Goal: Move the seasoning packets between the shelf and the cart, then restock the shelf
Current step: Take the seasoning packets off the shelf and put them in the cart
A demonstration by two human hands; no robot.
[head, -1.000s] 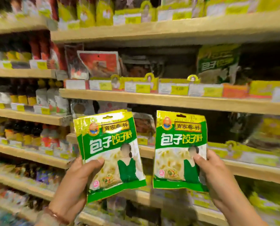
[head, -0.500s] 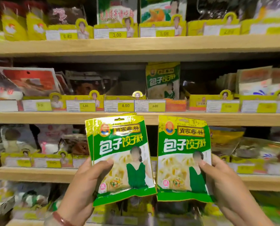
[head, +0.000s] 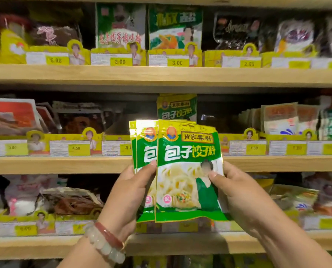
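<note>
A fan of green seasoning packets (head: 188, 171) is being held upright in front of the middle wooden shelf (head: 64, 164). The rear packets (head: 143, 151) are being pinched by the left hand (head: 128, 194), its thumb laid across their fronts and its grip closed round them. The front packet is being gripped at its right edge by the right hand (head: 240, 196), thumb on the face, fingers behind. A matching packet (head: 176, 108) is being kept standing on the shelf just behind. Two bracelets (head: 107, 242) are being worn on the left wrist.
</note>
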